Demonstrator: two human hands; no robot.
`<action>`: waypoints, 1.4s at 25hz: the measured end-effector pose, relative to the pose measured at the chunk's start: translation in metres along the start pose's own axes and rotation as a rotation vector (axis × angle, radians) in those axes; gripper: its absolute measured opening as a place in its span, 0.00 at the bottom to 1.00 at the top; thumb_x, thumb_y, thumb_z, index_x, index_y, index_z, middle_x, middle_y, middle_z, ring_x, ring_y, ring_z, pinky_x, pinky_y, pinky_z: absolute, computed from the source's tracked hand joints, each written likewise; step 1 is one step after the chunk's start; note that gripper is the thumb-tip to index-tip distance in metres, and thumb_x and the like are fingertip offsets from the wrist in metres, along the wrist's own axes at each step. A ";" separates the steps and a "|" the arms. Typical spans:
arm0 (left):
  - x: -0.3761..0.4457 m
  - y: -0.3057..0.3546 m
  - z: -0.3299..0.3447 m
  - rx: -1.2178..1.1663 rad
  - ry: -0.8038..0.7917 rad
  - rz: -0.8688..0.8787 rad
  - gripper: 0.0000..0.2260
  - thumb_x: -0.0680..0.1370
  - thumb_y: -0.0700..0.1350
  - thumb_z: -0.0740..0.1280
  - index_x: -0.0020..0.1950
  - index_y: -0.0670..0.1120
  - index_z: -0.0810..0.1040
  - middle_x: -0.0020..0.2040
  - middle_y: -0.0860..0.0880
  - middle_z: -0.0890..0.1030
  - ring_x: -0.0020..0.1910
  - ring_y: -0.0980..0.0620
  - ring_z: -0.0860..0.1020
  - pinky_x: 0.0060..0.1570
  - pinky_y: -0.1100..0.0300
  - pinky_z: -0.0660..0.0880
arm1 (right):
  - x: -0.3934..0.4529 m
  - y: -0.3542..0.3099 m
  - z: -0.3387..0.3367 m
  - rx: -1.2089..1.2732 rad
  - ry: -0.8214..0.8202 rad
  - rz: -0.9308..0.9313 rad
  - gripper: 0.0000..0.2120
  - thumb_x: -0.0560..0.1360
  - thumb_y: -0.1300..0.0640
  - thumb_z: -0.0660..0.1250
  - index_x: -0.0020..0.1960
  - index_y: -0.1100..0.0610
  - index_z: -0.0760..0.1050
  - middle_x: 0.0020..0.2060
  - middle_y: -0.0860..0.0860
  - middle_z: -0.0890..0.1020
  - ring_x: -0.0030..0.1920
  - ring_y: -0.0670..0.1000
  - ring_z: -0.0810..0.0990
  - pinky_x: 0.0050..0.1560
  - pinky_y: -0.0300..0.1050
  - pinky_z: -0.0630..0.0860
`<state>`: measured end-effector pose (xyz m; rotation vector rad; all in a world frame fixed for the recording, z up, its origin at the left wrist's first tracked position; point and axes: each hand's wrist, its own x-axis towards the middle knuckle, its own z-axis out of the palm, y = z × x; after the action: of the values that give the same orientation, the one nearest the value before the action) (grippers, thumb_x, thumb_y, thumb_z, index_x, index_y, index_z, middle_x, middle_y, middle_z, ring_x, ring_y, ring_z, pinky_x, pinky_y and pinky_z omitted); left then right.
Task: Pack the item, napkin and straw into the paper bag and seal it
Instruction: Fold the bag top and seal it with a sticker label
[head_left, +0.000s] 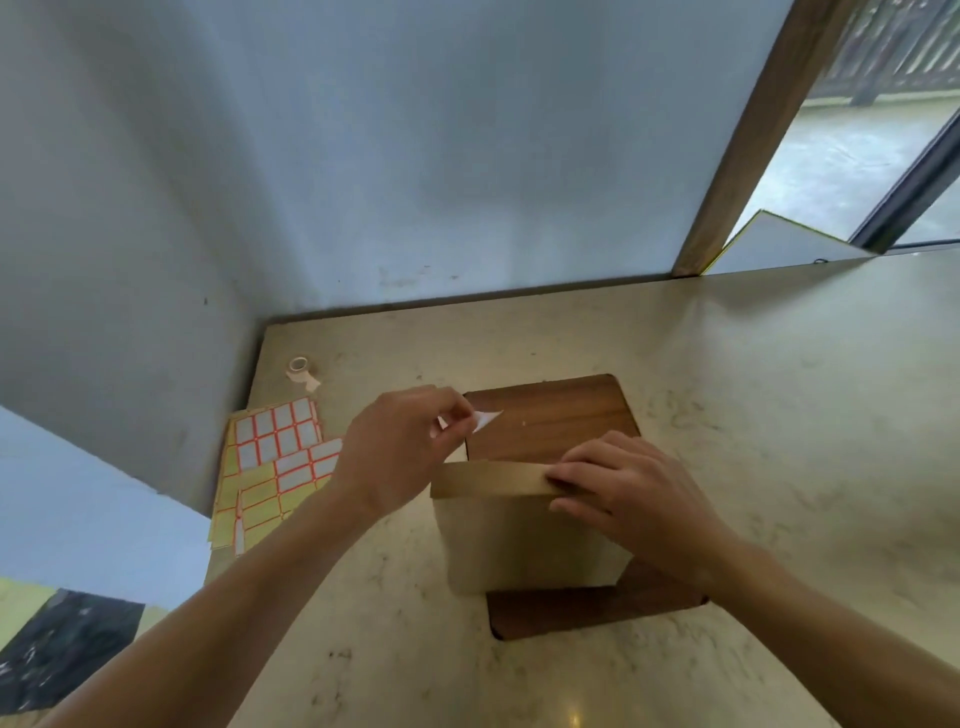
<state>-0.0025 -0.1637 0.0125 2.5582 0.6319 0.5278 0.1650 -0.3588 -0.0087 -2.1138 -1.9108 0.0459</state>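
Left hand (402, 447): fingers (451, 422) pinched narrow on a small white sticker (487, 418), held just above the bag's far side. Right hand (626, 491): fingers flat, pressing the folded flap (491, 478) down. Paper bag (524, 540) stands upright on a wooden board (556, 421), mid-surface (753, 405). Sticker sheets (275, 462) near the left edge, tape roll (299, 366) by the far-left corner. Item, napkin, straw not visible, probably packed. Top folded; sealing left.

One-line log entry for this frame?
stage: sealing | left hand: pinching white sticker | right hand: pressing paper bag fold down
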 end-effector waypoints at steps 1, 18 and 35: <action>0.000 0.004 0.004 0.028 -0.013 0.018 0.04 0.76 0.49 0.69 0.47 0.52 0.82 0.40 0.58 0.81 0.35 0.60 0.77 0.36 0.68 0.72 | -0.004 0.002 0.002 -0.007 0.010 -0.002 0.15 0.75 0.45 0.65 0.57 0.51 0.81 0.50 0.46 0.84 0.47 0.48 0.80 0.43 0.42 0.77; 0.004 0.024 0.036 0.387 -0.260 0.408 0.07 0.71 0.43 0.76 0.48 0.47 0.83 0.43 0.48 0.82 0.40 0.49 0.78 0.39 0.55 0.75 | -0.025 -0.007 0.044 -0.040 0.247 0.021 0.07 0.73 0.55 0.68 0.50 0.54 0.82 0.45 0.50 0.85 0.43 0.54 0.80 0.38 0.48 0.75; 0.013 0.044 0.052 0.410 -0.506 0.303 0.08 0.67 0.40 0.77 0.44 0.48 0.83 0.38 0.48 0.79 0.37 0.51 0.74 0.34 0.59 0.65 | -0.021 -0.004 0.046 0.039 0.286 0.032 0.03 0.75 0.57 0.70 0.46 0.55 0.83 0.41 0.50 0.85 0.40 0.55 0.81 0.37 0.50 0.74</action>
<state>0.0467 -0.2087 -0.0050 3.0246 0.1811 -0.1912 0.1484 -0.3703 -0.0550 -2.0016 -1.6962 -0.1996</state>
